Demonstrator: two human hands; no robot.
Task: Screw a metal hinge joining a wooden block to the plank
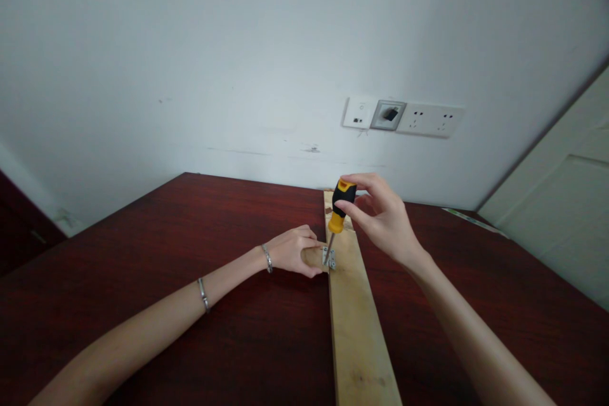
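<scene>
A long pale wooden plank [356, 323] lies on the dark red table [143, 279], running away from me. At its left edge sits a small metal hinge [329, 258]. My left hand [291, 250] is closed on a small wooden block [314, 257] that butts against the plank at the hinge. My right hand [380, 216] grips the black and yellow handle of a screwdriver [340, 206], fingers wrapped round its top. The screwdriver stands nearly upright with its tip down on the hinge.
A white wall rises behind the table, with a row of sockets and a switch [402, 117]. A pale door [566, 216] stands at the right. Two bracelets circle my left forearm [203, 295].
</scene>
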